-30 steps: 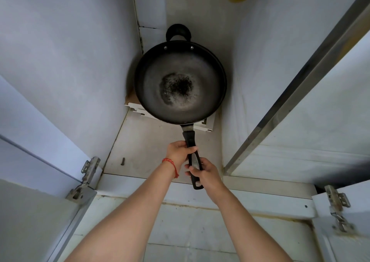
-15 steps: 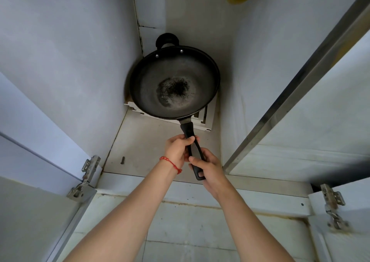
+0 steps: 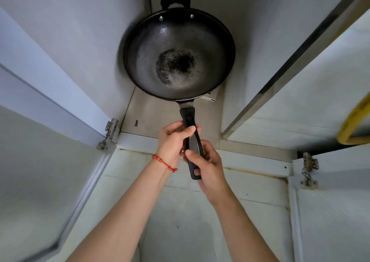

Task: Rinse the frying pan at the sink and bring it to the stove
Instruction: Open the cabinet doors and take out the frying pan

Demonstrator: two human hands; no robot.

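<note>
txt: none legible | labels/brands: none | nums/signs: none

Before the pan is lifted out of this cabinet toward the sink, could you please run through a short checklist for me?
1. Left hand wrapped around the pan handle: ok.
2. Right hand gripping lower on the handle: ok.
3. Pan free of the cabinet floor: cannot tell.
4. Cabinet doors open on both sides: ok.
5. Pan clean inside: not ok, dark residue in the middle.
6. Route to the sink: cannot tell, out of view.
</note>
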